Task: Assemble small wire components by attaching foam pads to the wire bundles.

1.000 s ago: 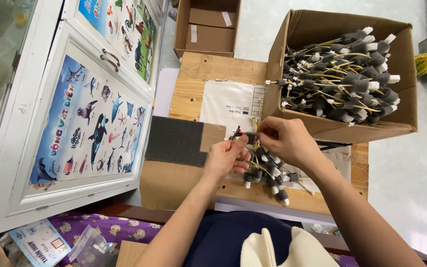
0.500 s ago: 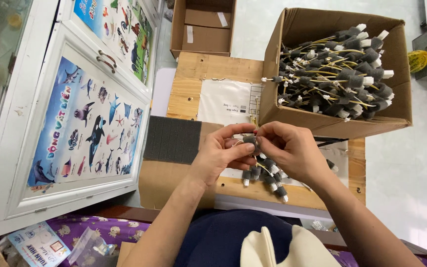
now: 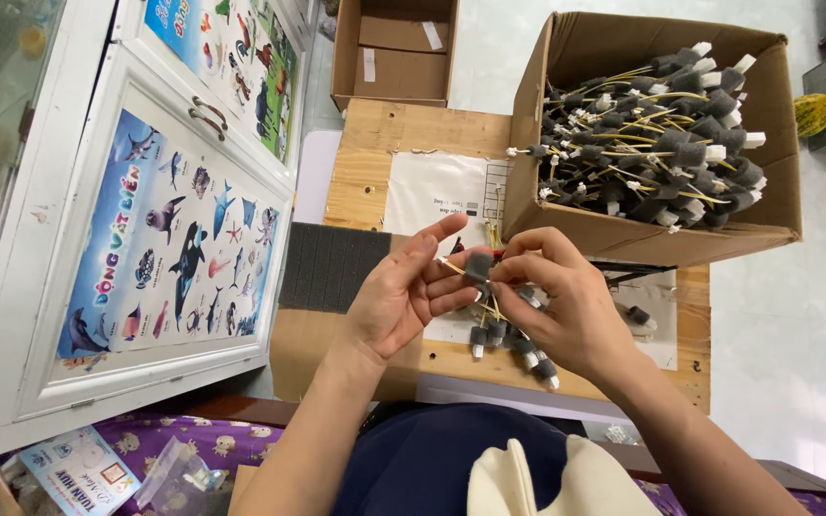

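My left hand (image 3: 403,296) and my right hand (image 3: 561,306) meet over a wooden board (image 3: 413,134). Between their fingertips is a small dark grey foam block (image 3: 477,266) on a thin yellowish wire. My right hand also grips a bunch of such wired foam pieces (image 3: 513,339), whose grey and white ends hang below the palm. My left fingers are partly spread, thumb and fingers touching the block and wire.
A cardboard box (image 3: 623,234) full of several wired foam pieces (image 3: 662,134) stands at the right. A dark foam sheet (image 3: 322,268) lies left of my hands, a white paper (image 3: 437,186) behind them. An empty cardboard box (image 3: 394,48) is farther back; white cabinet doors with animal posters (image 3: 174,229) are at left.
The hands have risen slightly and spread; my left fingers have opened out, and one foam block now sits between the fingertips of both hands.
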